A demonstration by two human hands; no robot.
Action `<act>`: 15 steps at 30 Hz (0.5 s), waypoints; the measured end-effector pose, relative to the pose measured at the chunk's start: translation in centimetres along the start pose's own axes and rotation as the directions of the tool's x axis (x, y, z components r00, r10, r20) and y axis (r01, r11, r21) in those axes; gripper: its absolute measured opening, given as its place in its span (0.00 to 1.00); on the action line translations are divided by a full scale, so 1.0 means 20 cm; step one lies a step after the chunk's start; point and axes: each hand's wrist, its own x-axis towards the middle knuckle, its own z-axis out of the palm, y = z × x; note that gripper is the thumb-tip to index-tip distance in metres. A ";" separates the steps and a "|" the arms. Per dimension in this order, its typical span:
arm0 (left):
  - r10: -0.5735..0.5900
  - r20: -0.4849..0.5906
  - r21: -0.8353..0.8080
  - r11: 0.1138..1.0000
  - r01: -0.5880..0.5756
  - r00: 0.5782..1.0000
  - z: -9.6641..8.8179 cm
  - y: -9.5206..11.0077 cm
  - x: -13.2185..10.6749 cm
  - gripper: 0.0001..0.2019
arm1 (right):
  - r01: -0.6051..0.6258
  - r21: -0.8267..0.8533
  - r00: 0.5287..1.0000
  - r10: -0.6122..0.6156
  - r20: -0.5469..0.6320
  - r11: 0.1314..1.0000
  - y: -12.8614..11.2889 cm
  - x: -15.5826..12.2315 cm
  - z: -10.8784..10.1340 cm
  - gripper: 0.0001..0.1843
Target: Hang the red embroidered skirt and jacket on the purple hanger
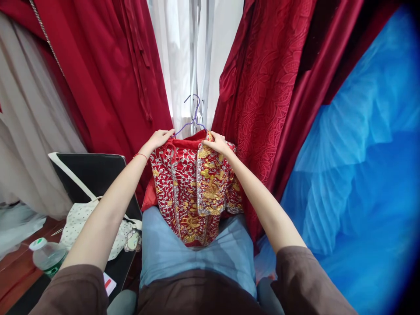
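Note:
A red garment (187,188) with dense silver and gold embroidery hangs upright in front of my lap, its lower part resting against my blue-clad legs. A purple wire hanger (196,117) rises from its top edge, the hook pointing up. At the garment's upper left corner, my left hand (160,139) is closed, thumb and fingers pinching the edge beside the hanger's arm. My right hand (217,143) grips the upper right edge, its thumb lying over the gold-embroidered panel. Plain red lining shows at the top and at the lower left. The fingers behind the cloth are hidden.
Dark red gowns (111,78) and a patterned red dress (265,96) hang on either side. Blue ruffled tulle (361,183) fills the right. At left are a black chair (98,170), a white dotted bag (78,223) and a plastic bottle (49,256).

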 end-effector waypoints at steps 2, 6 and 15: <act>0.116 0.021 0.090 0.989 -0.118 0.993 0.04 0.08 -0.01 0.29 | -0.012 0.001 1.000 0.012 -0.004 1.000 0.00 0.00 0.00 0.23; 0.153 -0.039 0.222 0.965 -0.141 0.987 0.11 0.17 -0.02 0.23 | -0.020 0.011 1.000 0.020 0.015 1.000 -0.01 -0.02 -0.02 0.25; 0.100 -0.102 0.217 0.973 -0.076 0.990 0.12 0.14 -0.04 0.20 | 0.012 -0.044 0.996 -0.009 0.084 0.999 0.02 -0.05 -0.09 0.26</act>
